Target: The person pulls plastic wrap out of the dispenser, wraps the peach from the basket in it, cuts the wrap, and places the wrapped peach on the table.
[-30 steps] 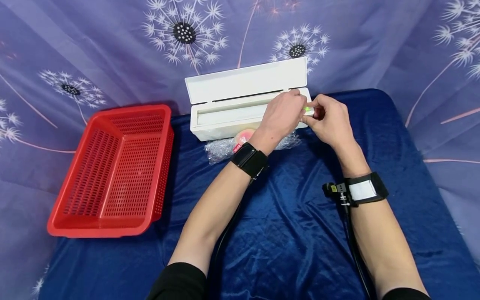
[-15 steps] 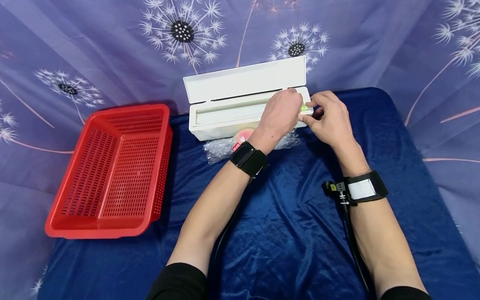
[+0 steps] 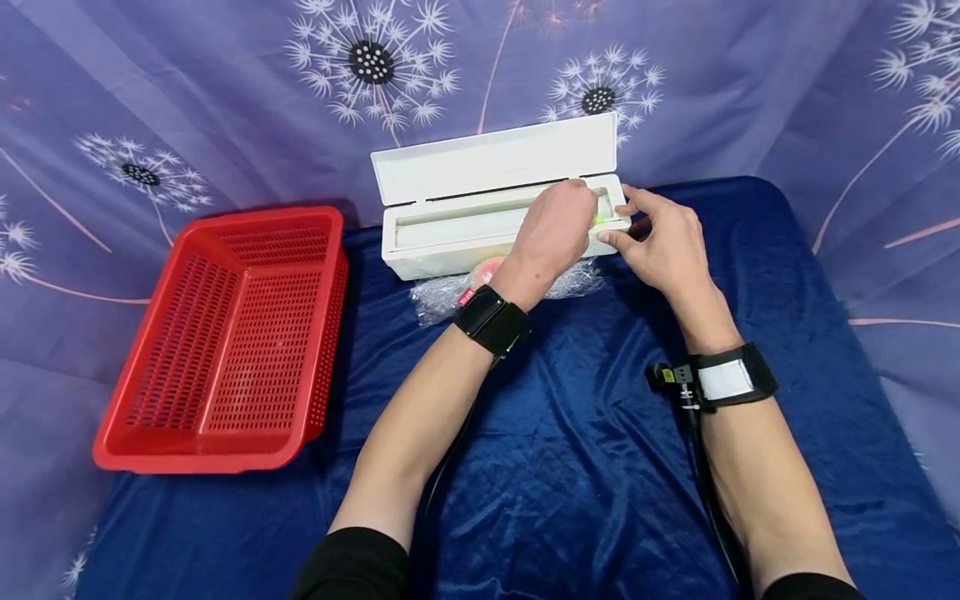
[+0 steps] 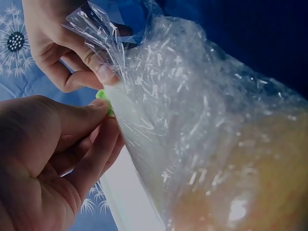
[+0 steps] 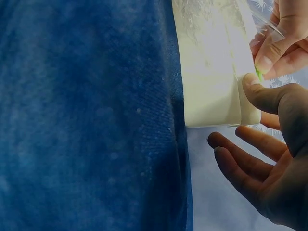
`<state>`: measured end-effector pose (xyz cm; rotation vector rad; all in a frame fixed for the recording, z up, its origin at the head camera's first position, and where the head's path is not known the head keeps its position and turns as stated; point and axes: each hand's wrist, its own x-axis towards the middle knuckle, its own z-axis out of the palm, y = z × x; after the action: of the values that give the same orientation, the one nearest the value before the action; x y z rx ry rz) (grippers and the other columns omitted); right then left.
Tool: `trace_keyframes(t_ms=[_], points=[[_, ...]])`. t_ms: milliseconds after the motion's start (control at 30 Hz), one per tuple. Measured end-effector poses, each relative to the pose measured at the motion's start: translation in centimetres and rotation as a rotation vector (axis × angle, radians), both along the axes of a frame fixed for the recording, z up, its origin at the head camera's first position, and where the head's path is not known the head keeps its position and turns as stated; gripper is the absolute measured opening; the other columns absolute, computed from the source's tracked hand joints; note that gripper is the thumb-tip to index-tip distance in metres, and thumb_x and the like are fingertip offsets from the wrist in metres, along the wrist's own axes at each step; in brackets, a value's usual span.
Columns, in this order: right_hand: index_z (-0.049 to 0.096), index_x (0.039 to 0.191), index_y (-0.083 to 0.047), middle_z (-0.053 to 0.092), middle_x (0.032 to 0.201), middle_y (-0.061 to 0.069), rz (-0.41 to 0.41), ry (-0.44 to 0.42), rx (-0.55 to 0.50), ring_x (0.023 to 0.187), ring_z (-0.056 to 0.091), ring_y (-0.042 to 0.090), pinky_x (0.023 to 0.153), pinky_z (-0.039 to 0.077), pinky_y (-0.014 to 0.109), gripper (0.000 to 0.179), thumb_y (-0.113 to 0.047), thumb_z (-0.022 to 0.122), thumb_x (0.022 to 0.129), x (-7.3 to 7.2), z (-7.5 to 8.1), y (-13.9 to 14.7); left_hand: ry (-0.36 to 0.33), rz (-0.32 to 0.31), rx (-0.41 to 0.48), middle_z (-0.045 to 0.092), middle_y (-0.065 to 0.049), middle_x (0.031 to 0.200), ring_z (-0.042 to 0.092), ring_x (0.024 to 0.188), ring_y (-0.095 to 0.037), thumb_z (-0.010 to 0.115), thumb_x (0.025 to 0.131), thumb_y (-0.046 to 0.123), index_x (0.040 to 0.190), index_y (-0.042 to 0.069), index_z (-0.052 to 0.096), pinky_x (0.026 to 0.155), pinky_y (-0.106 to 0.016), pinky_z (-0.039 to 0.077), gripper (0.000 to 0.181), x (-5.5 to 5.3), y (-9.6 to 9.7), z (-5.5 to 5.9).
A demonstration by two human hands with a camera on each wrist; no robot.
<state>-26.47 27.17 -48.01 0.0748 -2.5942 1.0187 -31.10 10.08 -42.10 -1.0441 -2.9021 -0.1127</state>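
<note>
A long white cling film dispenser stands at the back of the cloth, its lid raised. My left hand reaches over its right part. In the left wrist view the thumb and fingers pinch a small bright green slider at the dispenser's edge. My right hand grips the right end corner, thumb on the box and the lower fingers spread below it. Crumpled clear film hangs along the front, around a pinkish-yellow round fruit with a red tag, partly behind my left wrist.
An openwork red plastic basket stands on the left of the blue velvet cloth. A purple curtain with dandelion print rises right behind the dispenser. Black straps with cables sit on both wrists.
My left hand has slid a little leftward along the dispenser with the green slider, away from my right hand. The right hand stays at the right end corner.
</note>
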Motion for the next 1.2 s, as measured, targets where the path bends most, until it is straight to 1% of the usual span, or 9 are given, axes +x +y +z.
trace_keyframes(t_ms=[200,333,433,700,833,967,1033,1100,1200], points=[[0.066,0.145,-0.010,0.076,0.122,0.014,0.005,-0.002,0.002,0.092,0.076,0.040,0.079,0.057,0.055,0.062,-0.020,0.089,0.089,0.0,0.0,-0.2,0.030,0.021,0.002,0.071,0.000,0.103,0.068,0.102,-0.019,0.059,0.101,0.000,0.085,0.019,0.073,0.091,-0.028,0.055,0.028,0.1,-0.7,-0.1],[0.065,0.146,-0.010,0.076,0.122,0.014,0.006,-0.003,0.004,0.093,0.076,0.040,0.078,0.057,0.055,0.062,-0.021,0.088,0.090,-0.1,0.0,-0.1,0.045,0.029,-0.006,0.071,0.000,0.105,0.068,0.102,-0.020,0.060,0.103,0.002,0.090,0.019,0.077,0.091,-0.029,0.055,0.027,0.2,-1.4,0.0],[0.065,0.147,-0.010,0.076,0.123,0.014,0.004,-0.006,0.005,0.093,0.076,0.041,0.077,0.057,0.055,0.062,-0.022,0.088,0.090,0.0,-0.1,0.0,0.035,0.034,-0.002,0.072,0.000,0.108,0.068,0.103,-0.020,0.058,0.104,0.003,0.097,0.018,0.080,0.091,-0.029,0.055,0.028,0.3,-1.8,0.0],[0.063,0.149,-0.010,0.075,0.126,0.014,-0.001,-0.018,0.006,0.095,0.076,0.040,0.077,0.057,0.053,0.064,-0.023,0.087,0.091,0.1,-0.4,-0.1,0.001,0.057,0.021,0.072,0.001,0.110,0.068,0.104,-0.019,0.058,0.103,0.001,0.100,0.018,0.082,0.089,-0.030,0.056,0.029,0.3,-2.5,-0.1],[0.062,0.150,-0.011,0.075,0.128,0.012,-0.003,-0.028,0.013,0.096,0.076,0.038,0.075,0.056,0.049,0.064,-0.024,0.086,0.092,0.1,-0.3,-0.1,0.010,0.056,0.030,0.072,0.000,0.104,0.068,0.102,-0.019,0.059,0.100,-0.001,0.092,0.018,0.080,0.089,-0.031,0.057,0.029,0.4,-2.8,-0.1],[0.062,0.150,-0.010,0.075,0.127,0.013,-0.002,-0.020,0.009,0.095,0.076,0.039,0.074,0.055,0.051,0.063,-0.023,0.085,0.093,0.2,-0.2,-0.1,0.029,0.039,0.032,0.070,-0.002,0.094,0.069,0.096,-0.021,0.056,0.100,-0.004,0.079,0.018,0.071,0.088,-0.031,0.056,0.034,0.4,-3.2,-0.1],[0.062,0.149,-0.010,0.075,0.127,0.013,0.001,-0.014,0.005,0.094,0.076,0.040,0.074,0.055,0.050,0.062,-0.023,0.085,0.093,0.3,-0.2,-0.1,0.042,0.031,0.032,0.069,-0.003,0.089,0.069,0.094,-0.021,0.055,0.100,-0.004,0.075,0.018,0.067,0.087,-0.031,0.055,0.035,0.4,-3.3,-0.2],[0.063,0.149,-0.011,0.076,0.126,0.012,0.000,-0.011,0.004,0.094,0.076,0.039,0.073,0.055,0.044,0.062,-0.023,0.086,0.092,0.2,-0.2,-0.1,0.050,0.024,0.030,0.068,-0.003,0.086,0.069,0.092,-0.022,0.055,0.101,-0.003,0.074,0.018,0.066,0.087,-0.031,0.055,0.036,0.4,-3.5,-0.3],[0.064,0.148,-0.012,0.076,0.125,0.011,-0.003,-0.011,0.009,0.093,0.076,0.038,0.072,0.050,0.028,0.062,-0.024,0.086,0.092,0.1,-0.3,-0.1,0.056,0.021,0.031,0.069,-0.004,0.087,0.069,0.092,-0.023,0.056,0.102,-0.001,0.077,0.016,0.068,0.088,-0.032,0.054,0.033,0.4,-3.7,-0.3]])
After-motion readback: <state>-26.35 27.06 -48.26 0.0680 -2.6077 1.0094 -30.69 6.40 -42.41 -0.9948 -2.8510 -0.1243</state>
